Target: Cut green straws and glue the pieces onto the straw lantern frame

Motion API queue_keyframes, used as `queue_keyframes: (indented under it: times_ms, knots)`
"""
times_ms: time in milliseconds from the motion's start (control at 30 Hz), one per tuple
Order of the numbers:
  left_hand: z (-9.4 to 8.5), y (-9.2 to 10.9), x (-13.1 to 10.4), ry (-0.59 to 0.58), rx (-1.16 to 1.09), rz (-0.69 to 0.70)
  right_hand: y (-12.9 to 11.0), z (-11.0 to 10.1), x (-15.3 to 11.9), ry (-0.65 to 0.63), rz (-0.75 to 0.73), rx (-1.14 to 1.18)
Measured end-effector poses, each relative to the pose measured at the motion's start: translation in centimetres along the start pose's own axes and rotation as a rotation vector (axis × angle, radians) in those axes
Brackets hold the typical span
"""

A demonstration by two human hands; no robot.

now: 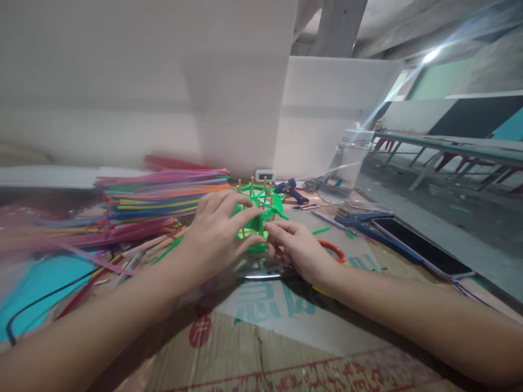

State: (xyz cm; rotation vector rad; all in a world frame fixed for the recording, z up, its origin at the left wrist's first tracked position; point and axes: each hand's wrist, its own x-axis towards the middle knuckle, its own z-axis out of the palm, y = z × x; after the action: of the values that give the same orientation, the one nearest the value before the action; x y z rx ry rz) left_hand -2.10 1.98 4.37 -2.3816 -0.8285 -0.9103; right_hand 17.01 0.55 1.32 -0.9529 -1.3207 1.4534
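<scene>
A small round craft piece (261,204) made of upright wooden sticks and bright green pipe cleaners stands in front of me. Beneath it is a shiny round metal plate (261,276). My left hand (216,228) holds the piece's left side, with thumb and index finger across its front. On the front right, my right hand (292,245) has its fingertips pinched together against the piece. What lies between those fingertips is hidden. Orange-handled scissors (338,250) lie partly behind my right hand.
Bundles of coloured pipe cleaners (163,198) fill the left. Behind stand a small white digital timer (265,175), a blue glue gun (291,190) and a clear water bottle (345,169). Dark blue pliers (379,231) and a phone (423,247) lie to the right.
</scene>
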Motion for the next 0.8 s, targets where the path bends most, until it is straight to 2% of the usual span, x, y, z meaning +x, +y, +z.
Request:
queue_keyframes:
  times_ms: [200,800]
  knots:
    - [0.23,0.23,0.0,-0.022,-0.002,-0.018,-0.08,0.44,0.27,0.002,0.08,0.11]
    - [0.12,0.12,-0.13,-0.032,-0.061,-0.015,-0.23,0.75,0.69,0.001,0.081,0.149]
